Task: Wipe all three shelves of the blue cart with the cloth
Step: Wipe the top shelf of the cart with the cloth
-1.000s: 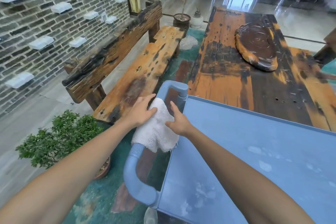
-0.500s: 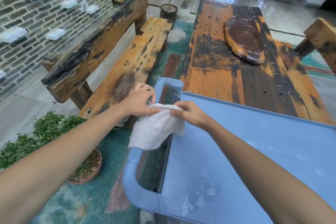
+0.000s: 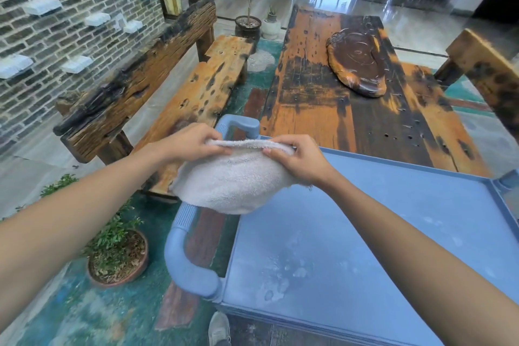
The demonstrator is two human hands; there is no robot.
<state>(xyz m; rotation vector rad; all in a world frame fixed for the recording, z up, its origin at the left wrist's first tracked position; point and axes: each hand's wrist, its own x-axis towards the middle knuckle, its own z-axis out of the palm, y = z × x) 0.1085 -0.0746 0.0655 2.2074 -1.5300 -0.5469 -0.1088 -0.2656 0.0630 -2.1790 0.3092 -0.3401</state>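
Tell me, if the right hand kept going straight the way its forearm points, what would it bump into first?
Probably the cart's blue handle, which lies just beyond the right hand and the white cloth it grips. Past that is the wooden bench. Depth is hard to judge from this one view.

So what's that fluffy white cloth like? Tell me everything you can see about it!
The cloth is a whitish, fuzzy towel that looks like terry. It is held up by its top edge: the left hand pinches one end, the right hand the other. The rest sags down in a rounded belly. It hangs over the blue cart, between the cart's handle and its dusty top shelf. Whether it touches the cart can't be told.
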